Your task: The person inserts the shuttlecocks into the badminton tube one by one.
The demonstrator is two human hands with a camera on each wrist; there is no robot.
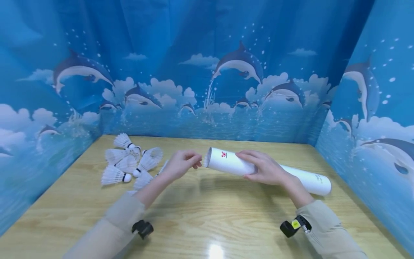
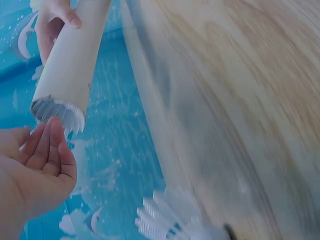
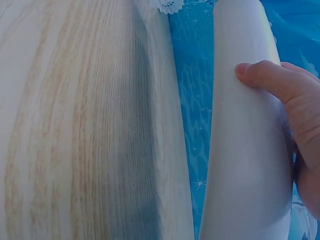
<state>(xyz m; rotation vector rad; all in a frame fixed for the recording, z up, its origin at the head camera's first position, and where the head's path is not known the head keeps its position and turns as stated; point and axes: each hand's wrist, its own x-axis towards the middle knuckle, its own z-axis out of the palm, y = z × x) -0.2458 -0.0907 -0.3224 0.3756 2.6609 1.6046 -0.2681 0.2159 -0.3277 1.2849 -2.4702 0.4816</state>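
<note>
I have the right hand (image 1: 266, 167) gripping the white shuttlecock tube (image 1: 229, 162), the left hand (image 1: 182, 164) loosely bent at its mouth (image 1: 208, 158).

Blue dolphin-print curtains (image 1: 187, 72) border a wooden table (image 1: 207, 212).

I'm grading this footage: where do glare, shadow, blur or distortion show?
Head view: glare on the table, soft shadow below the held tube; left wrist view: the shuttlecock at the bottom looks blurred; right wrist view: the tube's sides look bowed.
</note>
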